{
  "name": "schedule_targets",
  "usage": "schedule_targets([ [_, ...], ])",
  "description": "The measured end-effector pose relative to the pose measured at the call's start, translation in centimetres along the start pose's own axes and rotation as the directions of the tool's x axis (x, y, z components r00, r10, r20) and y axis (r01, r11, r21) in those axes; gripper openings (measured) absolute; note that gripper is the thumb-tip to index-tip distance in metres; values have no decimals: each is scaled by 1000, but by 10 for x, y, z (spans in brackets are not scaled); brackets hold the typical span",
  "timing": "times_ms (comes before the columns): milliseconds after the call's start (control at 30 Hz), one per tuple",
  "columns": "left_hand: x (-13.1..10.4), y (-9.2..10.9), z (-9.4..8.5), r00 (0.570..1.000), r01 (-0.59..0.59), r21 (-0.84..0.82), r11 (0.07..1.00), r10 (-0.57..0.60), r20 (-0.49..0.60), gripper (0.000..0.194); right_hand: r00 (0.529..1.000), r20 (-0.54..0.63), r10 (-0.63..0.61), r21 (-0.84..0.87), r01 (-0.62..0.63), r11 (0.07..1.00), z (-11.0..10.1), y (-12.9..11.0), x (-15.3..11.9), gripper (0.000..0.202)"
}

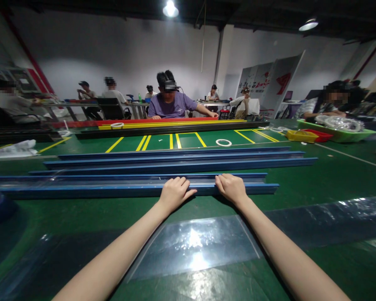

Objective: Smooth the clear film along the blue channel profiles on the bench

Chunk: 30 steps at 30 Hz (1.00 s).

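My left hand [174,193] lies on the near blue plastic channel [97,191], its fingers curled over the front wall and the thumb pointing right. A short way to the right, my right hand [232,187] grips the same channel with bent fingers, close to its right end. The channel lies lengthwise across the table, with its open side up. Behind it are more blue channels [207,165], roughly parallel. Clear plastic film [191,246] lies flat beneath my forearms, shining under the lamps.
A co-worker in a purple shirt [172,104] sits opposite, behind red, yellow and black strips [169,130]. A white ring [223,142] lies among yellow tape lines. At right stand a yellow tray [301,136] and a green tray [341,134] holding clear coils. Something dark blue [0,207] sits at left.
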State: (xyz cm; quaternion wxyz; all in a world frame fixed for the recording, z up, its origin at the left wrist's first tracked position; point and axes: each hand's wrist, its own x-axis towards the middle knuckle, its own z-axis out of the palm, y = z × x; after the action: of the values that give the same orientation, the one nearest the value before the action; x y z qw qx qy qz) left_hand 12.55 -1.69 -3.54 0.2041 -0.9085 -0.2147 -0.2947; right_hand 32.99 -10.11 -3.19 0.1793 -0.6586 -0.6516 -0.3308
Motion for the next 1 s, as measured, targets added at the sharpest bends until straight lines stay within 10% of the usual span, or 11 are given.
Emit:
schedule_targets([
  [733,-1,1,-2,998,-38,-16,999,37,-54,35,976,-159,-151,-59,143,988,-1,32,-8,47],
  [1000,0,4,-3,996,-78,-8,997,78,-48,37,987,-118,105,-168,-124,978,-5,83,-37,45],
])
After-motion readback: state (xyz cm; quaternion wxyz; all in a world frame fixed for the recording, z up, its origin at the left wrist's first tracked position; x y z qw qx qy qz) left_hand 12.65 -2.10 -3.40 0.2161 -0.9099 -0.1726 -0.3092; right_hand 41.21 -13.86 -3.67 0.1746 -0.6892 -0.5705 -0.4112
